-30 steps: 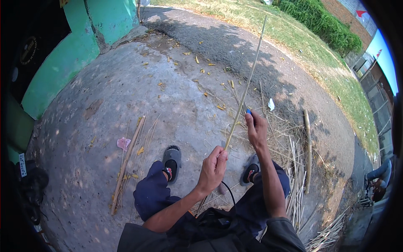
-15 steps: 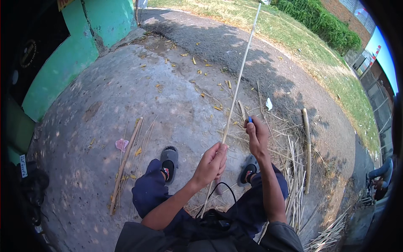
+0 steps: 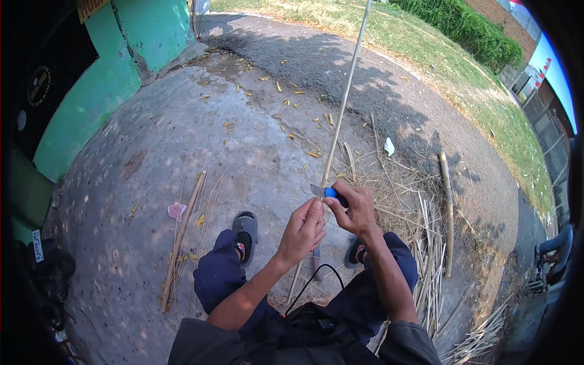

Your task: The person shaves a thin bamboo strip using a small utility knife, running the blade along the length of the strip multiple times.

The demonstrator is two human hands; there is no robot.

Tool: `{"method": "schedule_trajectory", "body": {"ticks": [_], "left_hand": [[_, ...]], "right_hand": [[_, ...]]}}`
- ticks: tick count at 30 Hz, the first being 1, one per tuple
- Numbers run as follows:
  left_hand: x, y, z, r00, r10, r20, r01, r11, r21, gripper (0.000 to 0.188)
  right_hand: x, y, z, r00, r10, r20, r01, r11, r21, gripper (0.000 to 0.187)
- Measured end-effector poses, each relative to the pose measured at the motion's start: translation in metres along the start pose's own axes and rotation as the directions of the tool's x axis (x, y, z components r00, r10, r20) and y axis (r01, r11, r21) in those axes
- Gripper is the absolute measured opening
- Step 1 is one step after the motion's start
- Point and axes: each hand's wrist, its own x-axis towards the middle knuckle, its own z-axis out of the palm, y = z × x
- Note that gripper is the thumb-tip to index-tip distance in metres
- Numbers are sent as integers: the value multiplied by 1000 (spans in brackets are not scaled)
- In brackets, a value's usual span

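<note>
My left hand [image 3: 304, 229] is closed round a long, thin, pale bamboo strip [image 3: 344, 100]. The strip rises far past the hand toward the top of the view, and its lower end comes out below, between my legs. My right hand [image 3: 355, 210] grips a blue-handled utility knife [image 3: 332, 193]. Its short blade lies against the strip just above my left fingers. Both hands are close together, nearly touching, in front of my knees. Under my left hand, a brownish tool handle [image 3: 317, 267] stands partly hidden between my feet.
Split bamboo strips [image 3: 429, 261] and shavings are heaped by my right leg, beside a thick pole [image 3: 446, 213]. Another stick [image 3: 184, 240] lies left of my left shoe [image 3: 246, 234], near a pink scrap [image 3: 177, 210]. A green wall [image 3: 91, 109] stands far left; a person crouches far right.
My right hand has come left and down, bringing the knife blade onto the bamboo strip. My left hand still holds the strip, almost in the same place.
</note>
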Motion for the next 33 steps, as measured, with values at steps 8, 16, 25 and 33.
{"method": "schedule_trajectory", "body": {"ticks": [8,16,25,33], "left_hand": [[1,-2,6,998,23,-51,-23,1000,5,32],[-7,-14,0,1000,10,-1,-10,997,70,38],[8,-11,0,999,30,20,-32,997,72,40],[10,-23,2,986,161,-51,-149,972,182,36]], "right_hand": [[9,8,1,982,80,-168,-97,991,-94,39],[15,63,-58,838,248,-487,-133,957,258,50],[-6,2,-17,999,42,-1,-42,999,-28,31],[-5,1,-15,999,45,6,-45,998,-51,29]]}}
